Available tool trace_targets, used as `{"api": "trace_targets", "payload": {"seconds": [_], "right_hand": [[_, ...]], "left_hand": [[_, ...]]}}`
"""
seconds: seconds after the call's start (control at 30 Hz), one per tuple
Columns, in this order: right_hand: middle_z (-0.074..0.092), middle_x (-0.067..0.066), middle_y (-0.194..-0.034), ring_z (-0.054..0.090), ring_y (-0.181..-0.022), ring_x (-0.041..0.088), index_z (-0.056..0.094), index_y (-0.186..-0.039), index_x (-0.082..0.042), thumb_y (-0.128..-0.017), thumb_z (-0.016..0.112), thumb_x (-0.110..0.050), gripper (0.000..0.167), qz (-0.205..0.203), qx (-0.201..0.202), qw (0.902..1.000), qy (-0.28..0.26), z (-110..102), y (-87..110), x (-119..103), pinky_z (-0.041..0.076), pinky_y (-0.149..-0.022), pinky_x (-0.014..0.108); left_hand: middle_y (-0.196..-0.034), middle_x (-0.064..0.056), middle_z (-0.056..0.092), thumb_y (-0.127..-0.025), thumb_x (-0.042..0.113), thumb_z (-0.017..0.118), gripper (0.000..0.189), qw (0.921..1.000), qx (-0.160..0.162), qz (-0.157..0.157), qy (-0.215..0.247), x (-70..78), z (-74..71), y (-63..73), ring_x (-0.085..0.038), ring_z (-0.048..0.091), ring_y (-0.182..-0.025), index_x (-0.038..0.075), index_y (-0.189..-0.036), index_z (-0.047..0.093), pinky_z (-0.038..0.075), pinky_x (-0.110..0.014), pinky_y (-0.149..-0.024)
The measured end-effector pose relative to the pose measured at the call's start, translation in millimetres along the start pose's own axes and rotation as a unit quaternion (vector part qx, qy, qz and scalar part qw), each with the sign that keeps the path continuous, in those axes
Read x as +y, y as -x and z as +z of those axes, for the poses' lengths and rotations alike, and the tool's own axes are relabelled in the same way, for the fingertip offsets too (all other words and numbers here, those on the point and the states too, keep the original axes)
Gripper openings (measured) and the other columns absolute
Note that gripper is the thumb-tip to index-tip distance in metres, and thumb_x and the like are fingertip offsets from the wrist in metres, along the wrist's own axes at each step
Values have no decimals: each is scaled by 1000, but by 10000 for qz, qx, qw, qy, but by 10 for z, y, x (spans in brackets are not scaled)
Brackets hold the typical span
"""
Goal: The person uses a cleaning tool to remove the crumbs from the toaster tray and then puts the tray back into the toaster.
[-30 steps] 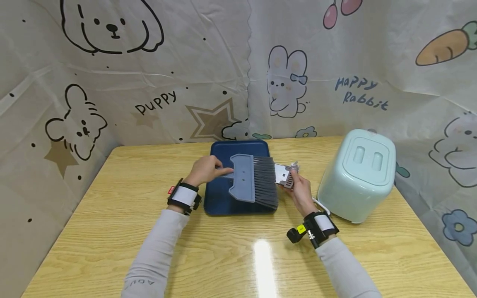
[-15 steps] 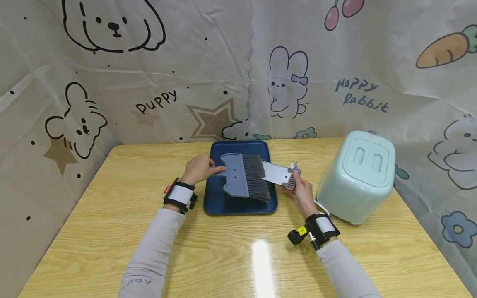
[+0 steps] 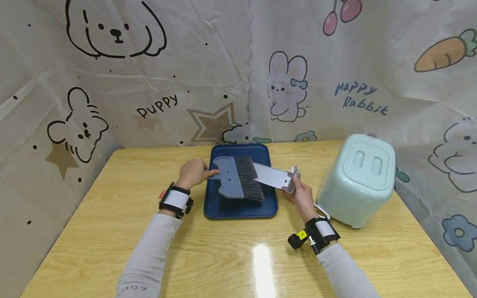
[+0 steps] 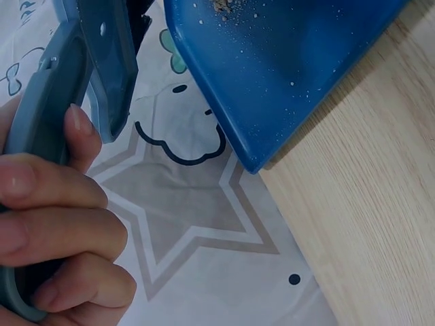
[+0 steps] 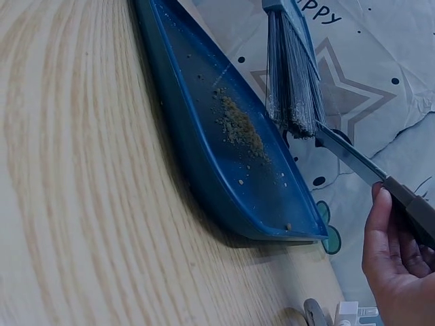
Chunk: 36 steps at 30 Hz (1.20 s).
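Observation:
My left hand (image 3: 192, 174) grips the handle of a grey-blue hand brush (image 3: 229, 178), its fingers wrapped round it in the left wrist view. The brush's dark grey bristles (image 5: 291, 75) touch the far end of a flat metal crumb tray (image 3: 273, 176). At its grey slotted end, my right hand (image 3: 303, 196) pinches the crumb tray between thumb and fingers. Both are held above a dark blue serving tray (image 3: 238, 212) on the table. Brown crumbs (image 5: 241, 129) lie heaped and scattered in the blue tray, seen in the right wrist view.
A pale green toaster (image 3: 355, 182) with a lid stands at the right, close to my right hand. Its white cord and plug (image 3: 294, 169) lie beside it. A printed cloth (image 3: 156, 82) hangs behind the wooden table (image 3: 212, 256).
My left hand has drawn the brush leftward along the crumb tray, so more of its metal surface shows. My right hand has stayed nearly in place.

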State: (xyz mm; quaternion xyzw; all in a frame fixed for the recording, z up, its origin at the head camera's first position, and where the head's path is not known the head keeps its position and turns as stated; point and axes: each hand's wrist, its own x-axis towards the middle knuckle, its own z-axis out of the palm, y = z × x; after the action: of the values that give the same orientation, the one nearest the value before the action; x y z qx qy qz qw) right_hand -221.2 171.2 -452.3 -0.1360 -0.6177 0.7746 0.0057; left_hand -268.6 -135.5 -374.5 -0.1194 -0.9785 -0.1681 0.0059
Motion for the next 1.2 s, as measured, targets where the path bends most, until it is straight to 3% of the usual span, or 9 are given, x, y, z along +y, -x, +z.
{"api": "trace_targets", "payload": {"seconds": [0.4, 1.2], "right_hand": [[47, 27, -132, 58, -88, 5, 41, -141, 8, -109, 29, -27, 49, 11, 51, 10000, 71, -6, -20, 7, 51, -79, 19], [46, 27, -133, 58, -89, 5, 38, -142, 9, -109, 30, -27, 50, -28, -13, 10000, 54, -16, -5, -6, 51, -82, 22]], "left_hand": [[-47, 8, 25, -89, 44, 69, 60, 9996, -44, -264, -105, -24, -27, 10, -6, 22, -41, 17, -45, 39, 16, -20, -43], [-47, 8, 26, -89, 43, 69, 59, 9991, -64, -424, -6, -138, -53, 57, -6, 23, -42, 18, -44, 40, 17, -20, -43]]}}
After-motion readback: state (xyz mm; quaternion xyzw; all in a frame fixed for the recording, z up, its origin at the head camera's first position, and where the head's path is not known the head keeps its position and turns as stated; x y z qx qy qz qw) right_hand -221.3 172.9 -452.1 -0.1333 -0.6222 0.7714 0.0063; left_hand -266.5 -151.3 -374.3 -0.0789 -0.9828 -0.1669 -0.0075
